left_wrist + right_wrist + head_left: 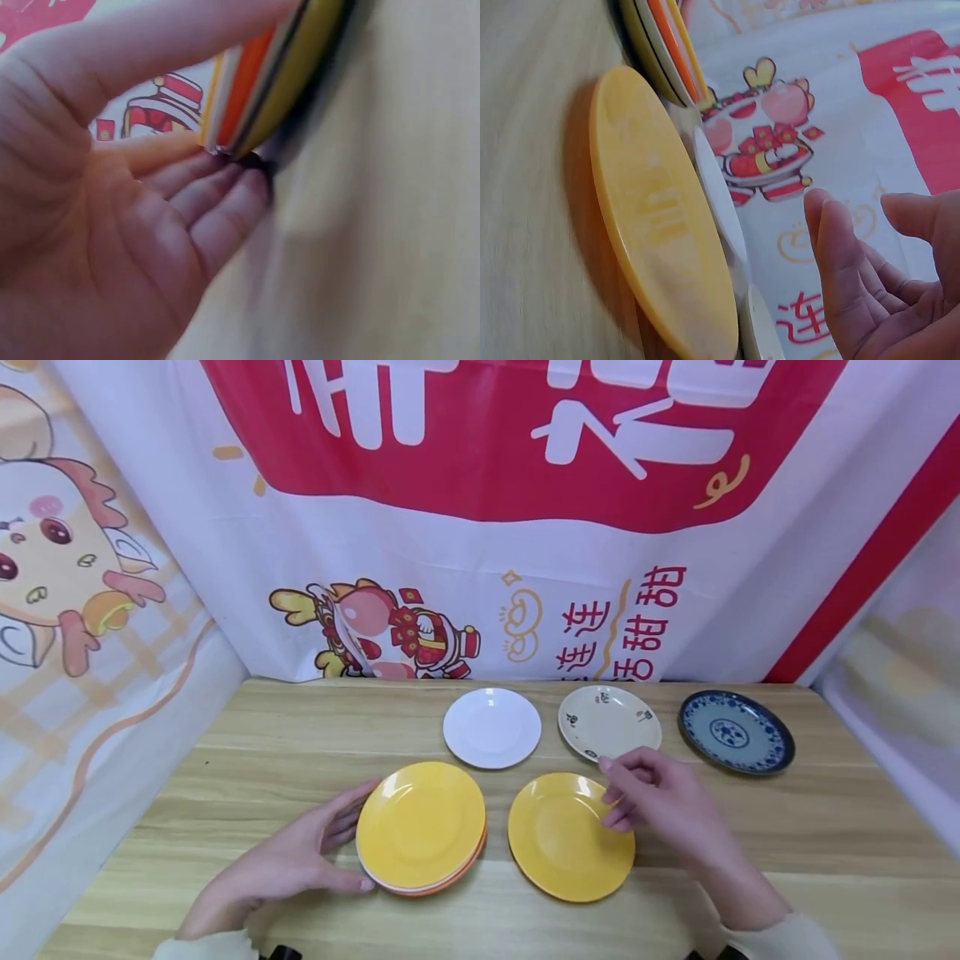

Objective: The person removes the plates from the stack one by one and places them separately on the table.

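Note:
My left hand [300, 852] holds the left side of a stack of plates [422, 823], thumb at the near rim and fingers at the far rim. A yellow plate tops the stack; white, orange and yellow edges [244, 94] show below it in the left wrist view. To the right lies a single yellow plate [558, 843]. My right hand [663, 802] hovers over this plate's right edge, fingers loosely bent and nothing between them. In the right wrist view, the thumb and fingers [836, 240] are apart, beside the yellow plate [660, 217].
Along the back of the wooden table [247, 768] stand a white plate [492, 727], a cream plate with small dark motifs [609, 723] and a blue patterned plate [737, 732]. A printed cloth [480, 560] hangs behind them, with more cloth at both sides.

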Available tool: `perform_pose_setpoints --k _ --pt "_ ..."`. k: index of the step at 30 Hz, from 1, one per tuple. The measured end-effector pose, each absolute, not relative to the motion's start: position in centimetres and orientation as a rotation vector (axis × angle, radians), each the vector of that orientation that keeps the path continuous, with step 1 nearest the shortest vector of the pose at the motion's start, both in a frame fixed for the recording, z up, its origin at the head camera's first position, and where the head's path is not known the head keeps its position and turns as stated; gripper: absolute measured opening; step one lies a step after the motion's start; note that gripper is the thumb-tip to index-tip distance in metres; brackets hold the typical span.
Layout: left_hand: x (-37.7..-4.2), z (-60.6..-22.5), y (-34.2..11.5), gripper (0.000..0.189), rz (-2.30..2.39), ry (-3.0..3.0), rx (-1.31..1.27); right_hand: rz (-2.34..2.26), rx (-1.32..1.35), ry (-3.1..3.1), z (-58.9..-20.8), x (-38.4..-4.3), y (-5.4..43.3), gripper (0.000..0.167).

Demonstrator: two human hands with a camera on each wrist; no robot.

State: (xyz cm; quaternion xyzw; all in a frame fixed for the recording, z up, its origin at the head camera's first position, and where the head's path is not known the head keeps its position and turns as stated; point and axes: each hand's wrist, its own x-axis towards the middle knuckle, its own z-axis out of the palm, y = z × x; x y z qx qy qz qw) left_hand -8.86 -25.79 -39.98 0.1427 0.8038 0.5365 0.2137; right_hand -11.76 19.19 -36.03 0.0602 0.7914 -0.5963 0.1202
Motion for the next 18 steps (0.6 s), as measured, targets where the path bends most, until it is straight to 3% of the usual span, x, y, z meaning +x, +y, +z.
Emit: perform_pose_setpoints --k 18 --pt "-8.8 -38.6 -24.8 0.119 1.389 2.282 0.300 -1.709 -0.150 2.306 -36.9 -10.6 10.8 0.033"
